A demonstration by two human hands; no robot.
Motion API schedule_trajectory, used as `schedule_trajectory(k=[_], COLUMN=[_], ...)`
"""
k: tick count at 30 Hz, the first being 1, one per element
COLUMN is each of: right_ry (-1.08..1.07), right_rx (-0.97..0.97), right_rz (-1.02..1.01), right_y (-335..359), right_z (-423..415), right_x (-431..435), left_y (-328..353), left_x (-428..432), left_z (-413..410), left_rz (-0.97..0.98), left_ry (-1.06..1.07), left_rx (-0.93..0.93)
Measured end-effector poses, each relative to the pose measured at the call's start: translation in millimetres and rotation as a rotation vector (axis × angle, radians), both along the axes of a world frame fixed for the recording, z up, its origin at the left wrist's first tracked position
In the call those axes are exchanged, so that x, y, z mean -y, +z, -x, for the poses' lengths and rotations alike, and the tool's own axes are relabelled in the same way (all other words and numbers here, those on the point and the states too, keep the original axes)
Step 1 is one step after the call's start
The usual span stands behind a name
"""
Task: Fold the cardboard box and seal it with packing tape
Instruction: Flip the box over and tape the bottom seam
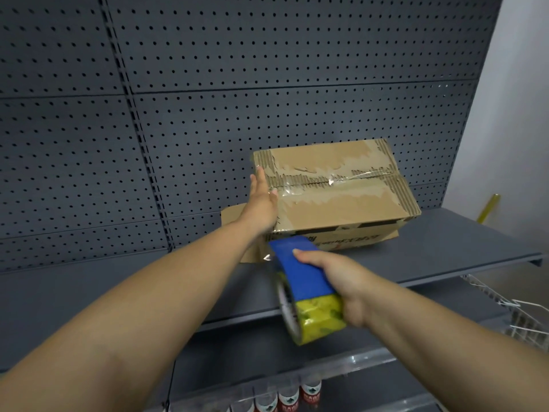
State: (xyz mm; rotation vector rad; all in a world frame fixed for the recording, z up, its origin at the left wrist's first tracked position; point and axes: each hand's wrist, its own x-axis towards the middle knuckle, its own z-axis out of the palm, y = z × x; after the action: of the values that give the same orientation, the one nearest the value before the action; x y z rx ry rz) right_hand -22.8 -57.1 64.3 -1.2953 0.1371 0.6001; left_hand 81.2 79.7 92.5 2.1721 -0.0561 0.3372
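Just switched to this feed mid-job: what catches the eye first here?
The worn cardboard box on the grey shelf stands out against the pegboard wall, with clear tape shining along its top seam. The left hand lies flat against the box's left end. The right hand grips a blue tape dispenser with a yellowish roll just in front of the box.

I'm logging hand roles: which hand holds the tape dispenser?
The right hand grips the blue tape dispenser; the left hand lies flat, fingers straight, against the left end of the cardboard box.
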Motion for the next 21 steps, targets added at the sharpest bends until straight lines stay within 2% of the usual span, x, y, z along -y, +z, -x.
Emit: schedule_trajectory(k=[2,4,13,16,21], right_ry=[-0.062,-0.008,-0.026,-0.027,0.052], right_rx=[-0.004,-0.008,0.031,0.07,0.005], right_rz=[-0.006,-0.002,0.052,0.087,0.056], right_y=[0.8,-0.9,-0.5,1.4,10.5], right_z=[-1.7,6.5,14.6,16.9,22.3], right_x=[6.3,-1.9,25.5,15.0,-7.7], left_y=[0.7,1.8,-1.9,-3.5,-3.5], left_x=[2.2,2.7,3.5,7.1,6.9], left_z=[-0.1,-0.8,1.0,2.2,1.6], left_rz=[0.027,0.034,-0.076,-0.064,-0.081], left_ry=[0.008,0.022,0.138,0.128,0.146], left_rx=[0.008,0.02,0.104,0.113,0.114])
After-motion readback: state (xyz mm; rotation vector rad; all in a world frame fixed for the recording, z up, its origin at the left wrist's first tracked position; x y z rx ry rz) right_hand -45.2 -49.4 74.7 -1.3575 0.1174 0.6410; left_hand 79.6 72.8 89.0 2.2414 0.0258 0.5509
